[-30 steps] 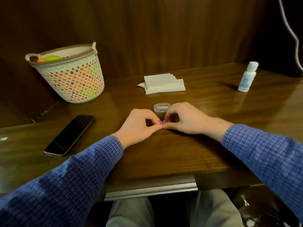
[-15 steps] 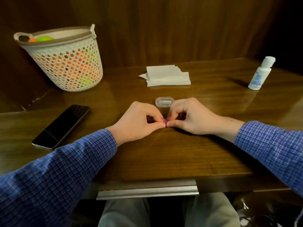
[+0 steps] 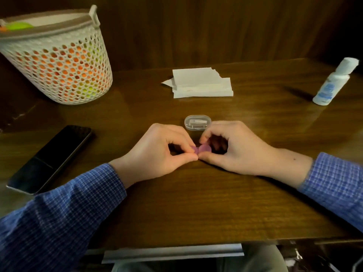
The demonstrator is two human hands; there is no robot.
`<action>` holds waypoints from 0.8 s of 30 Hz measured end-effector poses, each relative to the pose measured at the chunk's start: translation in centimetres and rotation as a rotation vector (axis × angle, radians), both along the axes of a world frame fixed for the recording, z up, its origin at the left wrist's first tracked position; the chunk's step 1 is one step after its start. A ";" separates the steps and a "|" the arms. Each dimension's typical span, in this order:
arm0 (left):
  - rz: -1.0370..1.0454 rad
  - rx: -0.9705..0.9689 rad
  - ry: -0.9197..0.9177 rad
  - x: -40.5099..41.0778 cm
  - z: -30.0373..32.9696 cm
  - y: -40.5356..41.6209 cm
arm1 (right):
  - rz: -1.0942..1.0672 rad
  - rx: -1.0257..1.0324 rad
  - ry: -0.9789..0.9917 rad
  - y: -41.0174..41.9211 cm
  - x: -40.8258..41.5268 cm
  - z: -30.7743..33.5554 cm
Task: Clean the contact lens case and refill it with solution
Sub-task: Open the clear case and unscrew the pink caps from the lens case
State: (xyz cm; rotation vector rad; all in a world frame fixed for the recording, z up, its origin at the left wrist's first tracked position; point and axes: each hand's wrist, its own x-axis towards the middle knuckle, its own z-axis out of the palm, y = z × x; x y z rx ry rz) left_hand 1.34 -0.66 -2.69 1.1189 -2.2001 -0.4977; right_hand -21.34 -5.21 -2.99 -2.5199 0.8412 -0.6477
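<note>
Purple plastic contact lens case (image 3: pixel 200 149) sits mid-table, pinched between the left hand (image 3: pixel 157 154) and right hand (image 3: pixel 233 149). Bare polished wooden table (image 3: pixel 196 203) runs from the hands to the near edge. Far right stands a small white solution bottle (image 3: pixel 332 83), its blue label too blurred to read.

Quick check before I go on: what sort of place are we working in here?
Probably a home desk or study nook: a polished wooden table against dark wood panelling, with a phone, a perforated basket and folded tissues lying about.
</note>
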 end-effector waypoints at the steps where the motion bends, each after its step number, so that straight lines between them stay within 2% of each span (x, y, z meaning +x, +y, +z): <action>1: -0.006 -0.005 0.004 0.1 0.0 0.0 | -0.060 -0.048 0.078 0.3 0.0 0.2; 3: -0.023 -0.007 0.009 0.2 0.0 0.0 | -0.112 -0.096 0.228 0.6 0.0 0.9; 5: -0.026 0.003 0.017 0.2 0.0 0.0 | -0.122 -0.078 0.278 0.7 0.2 1.5; 12: -0.013 -0.008 0.022 0.1 0.0 0.2 | -0.205 0.040 0.165 1.5 0.6 0.9; 24: -0.048 -0.003 -0.016 0.0 0.5 0.0 | 0.046 0.033 0.105 -0.2 0.2 1.0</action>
